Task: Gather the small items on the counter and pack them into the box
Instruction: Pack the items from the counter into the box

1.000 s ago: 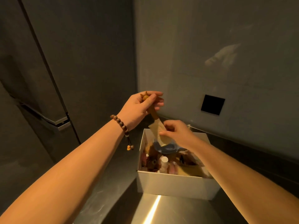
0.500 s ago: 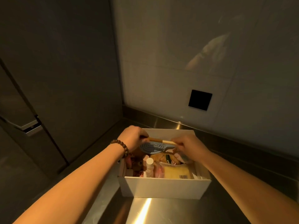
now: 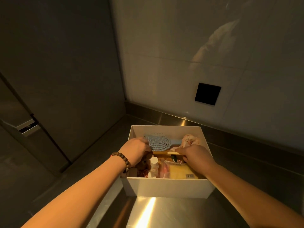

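My left hand (image 3: 136, 149) and right hand (image 3: 195, 153) inside white box (image 3: 167, 188), each curled round one end of wooden stick (image 3: 166, 153). Held level, just nearer me than blue brush (image 3: 158, 142), likely so it lies flat atop contents. Bottle (image 3: 154, 163) stands beneath.
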{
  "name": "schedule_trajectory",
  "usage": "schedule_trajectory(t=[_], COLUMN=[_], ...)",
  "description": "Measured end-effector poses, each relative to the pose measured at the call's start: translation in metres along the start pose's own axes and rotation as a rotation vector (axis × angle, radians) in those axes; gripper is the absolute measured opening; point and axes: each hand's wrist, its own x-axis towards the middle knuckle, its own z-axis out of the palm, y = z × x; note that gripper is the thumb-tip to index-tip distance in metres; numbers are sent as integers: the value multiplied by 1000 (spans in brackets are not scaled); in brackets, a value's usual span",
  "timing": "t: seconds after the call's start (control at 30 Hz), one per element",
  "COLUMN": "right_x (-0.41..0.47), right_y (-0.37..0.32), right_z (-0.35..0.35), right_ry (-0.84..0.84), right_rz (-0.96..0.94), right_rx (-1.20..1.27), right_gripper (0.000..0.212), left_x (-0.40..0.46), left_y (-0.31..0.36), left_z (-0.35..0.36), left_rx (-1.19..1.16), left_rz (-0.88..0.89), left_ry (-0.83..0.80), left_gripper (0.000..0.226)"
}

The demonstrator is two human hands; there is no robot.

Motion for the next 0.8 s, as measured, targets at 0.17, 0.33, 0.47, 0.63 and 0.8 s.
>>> schedule_trajectory(t=[0.17, 0.33, 0.47, 0.63, 0.8], right_x=[4, 1, -9, -28, -38], right_y=[-9, -13, -10, 13, 12], right_z=[5, 7, -4, -15, -18], right_ry=[-63, -144, -17, 102, 92], right_rz=[-68, -82, -81, 146, 331], right_rx=[-106, -111, -49, -31, 655], right_gripper=[42, 52, 53, 78, 91], left_x=[-9, -18, -28, -43, -50], left_y=[-6, -3, -1, 2, 16], left_z=[5, 0, -2, 1, 1], left_rx=[-41, -41, -48, -201, -811], left_rz=[-109, -152, -225, -504, -781], left_ry=[-7, 91, 135, 45, 24], left_gripper=[39, 34, 49, 89, 96])
